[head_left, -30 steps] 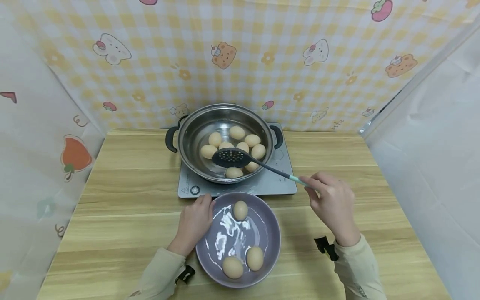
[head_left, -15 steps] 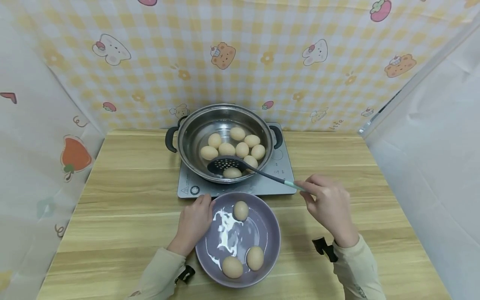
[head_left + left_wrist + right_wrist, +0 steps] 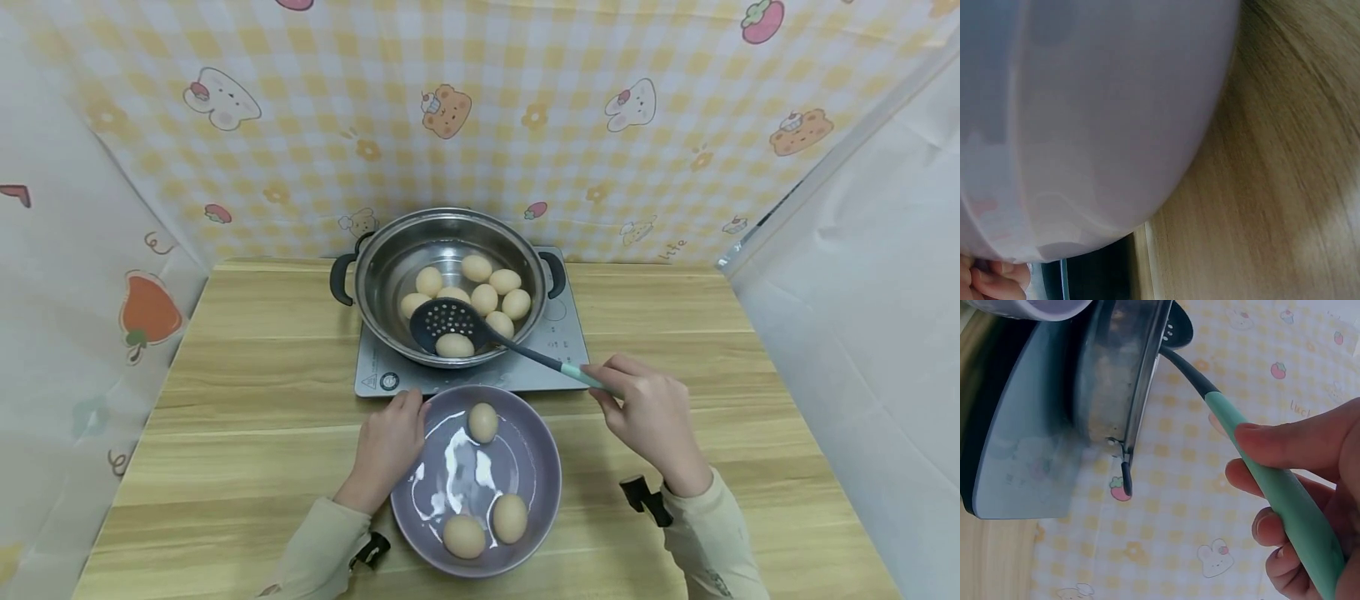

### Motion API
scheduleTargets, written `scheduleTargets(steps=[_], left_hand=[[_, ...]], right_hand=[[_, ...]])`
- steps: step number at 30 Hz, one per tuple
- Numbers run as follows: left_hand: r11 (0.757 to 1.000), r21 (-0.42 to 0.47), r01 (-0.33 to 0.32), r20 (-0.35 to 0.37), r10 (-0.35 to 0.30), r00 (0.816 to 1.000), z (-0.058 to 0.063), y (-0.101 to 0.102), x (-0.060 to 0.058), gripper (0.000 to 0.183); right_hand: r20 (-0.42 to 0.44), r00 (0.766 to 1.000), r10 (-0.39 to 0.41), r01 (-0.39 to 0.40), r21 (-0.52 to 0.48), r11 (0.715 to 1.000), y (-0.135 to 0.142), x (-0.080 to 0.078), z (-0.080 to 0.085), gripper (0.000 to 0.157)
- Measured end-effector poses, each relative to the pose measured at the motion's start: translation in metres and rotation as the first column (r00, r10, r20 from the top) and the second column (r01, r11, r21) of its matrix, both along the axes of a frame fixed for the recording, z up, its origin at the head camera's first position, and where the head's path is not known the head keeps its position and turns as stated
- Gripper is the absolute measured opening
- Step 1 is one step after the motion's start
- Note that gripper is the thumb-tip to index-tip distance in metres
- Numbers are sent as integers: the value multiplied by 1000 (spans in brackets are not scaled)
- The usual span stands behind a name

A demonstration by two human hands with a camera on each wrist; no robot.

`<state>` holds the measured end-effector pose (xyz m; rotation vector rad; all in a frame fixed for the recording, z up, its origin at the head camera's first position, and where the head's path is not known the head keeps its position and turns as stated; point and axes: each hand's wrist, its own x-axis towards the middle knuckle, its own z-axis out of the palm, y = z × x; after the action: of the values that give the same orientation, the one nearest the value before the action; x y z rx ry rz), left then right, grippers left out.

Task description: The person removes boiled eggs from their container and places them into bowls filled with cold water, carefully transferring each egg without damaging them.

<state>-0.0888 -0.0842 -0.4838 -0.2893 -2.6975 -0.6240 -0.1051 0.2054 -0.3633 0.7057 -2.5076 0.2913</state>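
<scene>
My right hand (image 3: 647, 410) grips the mint-green handle of a black skimmer (image 3: 1272, 494), thumb on one side and fingers curled round the other. The skimmer's perforated head (image 3: 442, 321) is inside the steel pot (image 3: 390, 327), with one egg (image 3: 454, 345) lying against its front part. Several more eggs (image 3: 484, 300) sit in the pot behind and right of it. My left hand (image 3: 388, 447) holds the left rim of a purple bowl (image 3: 551, 467), fingers (image 3: 999, 284) curled at the edge. In the bowl are three eggs (image 3: 510, 518), one at the back and two at the front.
Under the pot is a flat grey induction cooker (image 3: 420, 382), directly behind the bowl. The pot's black side handles (image 3: 341, 279) stick out left and right. A checked cloth (image 3: 525, 167) hangs behind the wooden table (image 3: 255, 392), and white sheets flank both sides.
The skimmer's head has come down and left in the pot, from over the eggs to beside the front egg, which has shifted slightly left. My right hand moved left and down; the left stays put.
</scene>
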Motion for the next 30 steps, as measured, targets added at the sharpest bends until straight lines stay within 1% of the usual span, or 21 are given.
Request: scheduleTargets(steps=[9,14,17,24,27,30], left_hand=[[1000,1,2,7,-2,1000,0,0,0,20],[1000,3,0,9,0,1000,1,0,0,20],[1000,3,-3,17,3,1000,1,0,0,20],[1000,3,-5,24,5,1000,2,0,0,20],[1000,5,-4,21,4,1000,2,1,1,20],[1000,9,-3,21,3,1000,2,1,1,20]], right_hand=[[26,1000,-4,4,8,1000,-2,6,7,26],[40,998,-42,41,14,999,-4,6,8,29],[51,997,-52,52,8,999,-4,7,8,28],[60,997,-38,37,16,999,-3,7,8,22],[87,995,-38,36,21,999,-2,6,9,21],[137,990,-42,40,16,999,-1,5,10,20]])
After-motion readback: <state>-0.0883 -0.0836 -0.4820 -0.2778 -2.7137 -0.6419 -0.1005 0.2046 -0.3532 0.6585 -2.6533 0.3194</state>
